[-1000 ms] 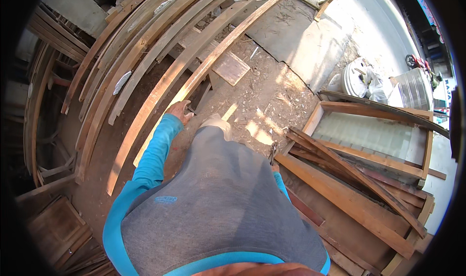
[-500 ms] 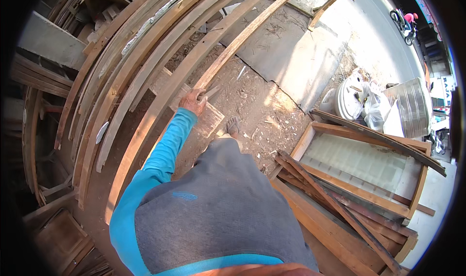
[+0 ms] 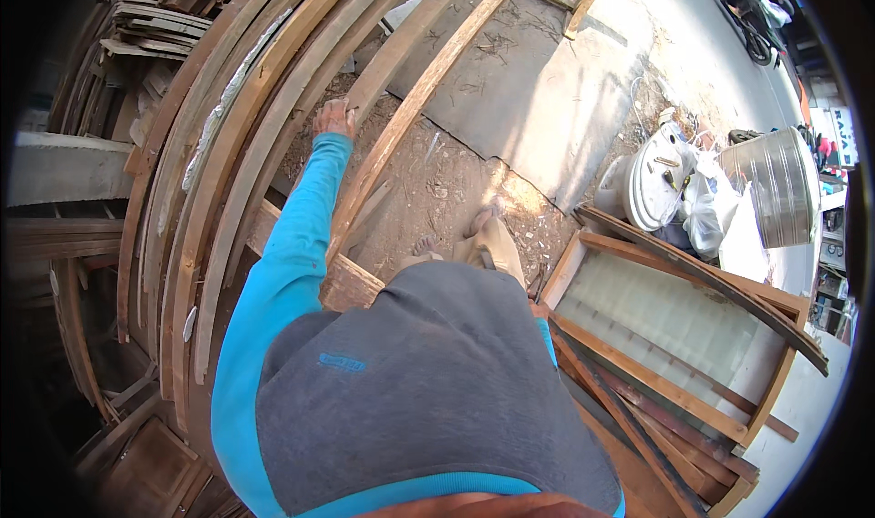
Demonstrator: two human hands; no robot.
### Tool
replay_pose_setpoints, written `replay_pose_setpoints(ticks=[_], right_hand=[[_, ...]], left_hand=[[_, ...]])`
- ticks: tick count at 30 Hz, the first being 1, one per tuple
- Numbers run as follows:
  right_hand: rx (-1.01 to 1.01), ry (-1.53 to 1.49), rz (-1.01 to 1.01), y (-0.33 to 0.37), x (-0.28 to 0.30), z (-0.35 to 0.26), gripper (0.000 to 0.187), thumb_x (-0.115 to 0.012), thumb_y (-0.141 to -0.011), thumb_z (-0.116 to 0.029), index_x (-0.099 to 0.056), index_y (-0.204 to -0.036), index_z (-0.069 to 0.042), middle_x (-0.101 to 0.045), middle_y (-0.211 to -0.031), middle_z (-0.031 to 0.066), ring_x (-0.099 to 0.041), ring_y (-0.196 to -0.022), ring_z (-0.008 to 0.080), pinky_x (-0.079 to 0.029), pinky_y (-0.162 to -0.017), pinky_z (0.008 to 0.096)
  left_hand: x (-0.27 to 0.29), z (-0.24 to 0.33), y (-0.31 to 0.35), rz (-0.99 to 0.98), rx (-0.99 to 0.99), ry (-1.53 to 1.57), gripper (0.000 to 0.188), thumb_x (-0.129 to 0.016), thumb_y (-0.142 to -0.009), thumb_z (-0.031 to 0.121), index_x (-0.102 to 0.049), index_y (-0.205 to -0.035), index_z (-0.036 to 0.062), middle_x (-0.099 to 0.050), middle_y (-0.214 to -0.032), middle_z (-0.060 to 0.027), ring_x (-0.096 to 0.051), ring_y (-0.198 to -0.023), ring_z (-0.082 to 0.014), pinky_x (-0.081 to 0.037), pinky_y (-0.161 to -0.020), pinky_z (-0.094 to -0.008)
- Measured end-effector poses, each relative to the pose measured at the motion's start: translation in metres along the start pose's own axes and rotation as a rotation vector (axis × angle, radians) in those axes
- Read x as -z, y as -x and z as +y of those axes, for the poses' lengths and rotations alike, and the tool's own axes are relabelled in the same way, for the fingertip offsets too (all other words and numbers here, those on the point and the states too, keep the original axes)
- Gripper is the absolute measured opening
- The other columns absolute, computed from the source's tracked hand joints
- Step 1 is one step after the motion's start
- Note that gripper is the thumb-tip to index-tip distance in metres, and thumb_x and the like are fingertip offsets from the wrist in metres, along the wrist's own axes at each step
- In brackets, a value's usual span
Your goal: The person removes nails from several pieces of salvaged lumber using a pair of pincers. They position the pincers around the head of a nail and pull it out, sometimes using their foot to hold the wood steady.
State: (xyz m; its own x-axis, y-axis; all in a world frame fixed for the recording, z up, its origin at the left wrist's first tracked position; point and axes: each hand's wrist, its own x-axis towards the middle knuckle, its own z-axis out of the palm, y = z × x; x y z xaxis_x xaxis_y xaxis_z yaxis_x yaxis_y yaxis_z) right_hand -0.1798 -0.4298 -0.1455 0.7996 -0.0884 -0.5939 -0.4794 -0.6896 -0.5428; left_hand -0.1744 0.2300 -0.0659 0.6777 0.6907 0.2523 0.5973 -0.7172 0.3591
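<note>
My left hand is closed over a long wooden beam, with the left arm stretched forward. Just right of that hand runs a narrower, rough-faced wooden strip, slanting from the upper middle down toward my left forearm. My right hand shows only as a sliver beside my right hip, next to the corner of a wooden frame; my torso hides most of it. A small dark thing sticks up by its fingers, too unclear to name.
Several long beams stand in a row on the left. A wooden board lies low before me. To the right are a glazed wooden frame, loose timbers, a white bucket and a metal drum. A parked motorcycle is beyond.
My left hand has left the rough strip and moved forward and left onto the neighbouring beam. My right hand has come into sight at my hip. The view has shifted slightly, and both feet show.
</note>
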Motion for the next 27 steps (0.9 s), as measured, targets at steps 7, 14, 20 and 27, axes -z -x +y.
replay_pose_setpoints(ticks=[7,14,20,27], right_hand=[[-0.036,0.717,-0.233,-0.146,0.003,-0.02,0.046,-0.063,-0.086,-0.038,-0.07,-0.106,0.003,-0.07,-0.098,0.0283,-0.068,-0.097,0.0416,-0.052,-0.085,0.0471],[0.123,0.784,-0.288,-0.301,0.039,-0.116,0.047,-0.061,-0.087,-0.039,-0.069,-0.107,0.003,-0.07,-0.099,0.0289,-0.068,-0.099,0.0432,-0.052,-0.088,0.0484],[0.149,0.669,-0.116,-0.414,0.078,-0.248,0.048,-0.067,-0.086,-0.043,-0.071,-0.101,0.003,-0.071,-0.093,0.0288,-0.069,-0.093,0.042,-0.053,-0.083,0.0478],[0.357,0.203,-0.176,-0.504,0.067,-0.368,0.029,-0.064,-0.091,-0.026,-0.065,-0.084,0.002,-0.066,-0.067,0.0158,-0.065,-0.058,0.0274,-0.051,-0.055,0.0421]], left_hand=[[-0.005,-0.02,0.003,0.187,-0.065,0.076,0.016,-0.072,-0.084,0.018,-0.071,-0.098,0.0113,-0.067,-0.104,-0.0128,-0.064,-0.097,-0.035,-0.052,-0.084,-0.046],[-0.002,0.021,-0.023,0.092,0.144,-0.064,0.013,-0.069,-0.085,0.015,-0.063,-0.093,0.0071,-0.063,-0.099,-0.0141,-0.061,-0.096,-0.0361,-0.049,-0.084,-0.0467],[-0.022,0.039,-0.027,0.076,0.329,-0.267,0.014,-0.063,-0.09,0.014,-0.057,-0.1,0.0071,-0.057,-0.102,-0.0172,-0.056,-0.098,-0.038,-0.047,-0.088,-0.0474],[-0.012,0.039,-0.031,0.091,0.279,-0.266,0.021,-0.063,-0.089,0.012,-0.064,-0.11,0.0094,-0.058,-0.107,-0.0174,-0.056,-0.102,-0.0379,-0.047,-0.091,-0.0469]])
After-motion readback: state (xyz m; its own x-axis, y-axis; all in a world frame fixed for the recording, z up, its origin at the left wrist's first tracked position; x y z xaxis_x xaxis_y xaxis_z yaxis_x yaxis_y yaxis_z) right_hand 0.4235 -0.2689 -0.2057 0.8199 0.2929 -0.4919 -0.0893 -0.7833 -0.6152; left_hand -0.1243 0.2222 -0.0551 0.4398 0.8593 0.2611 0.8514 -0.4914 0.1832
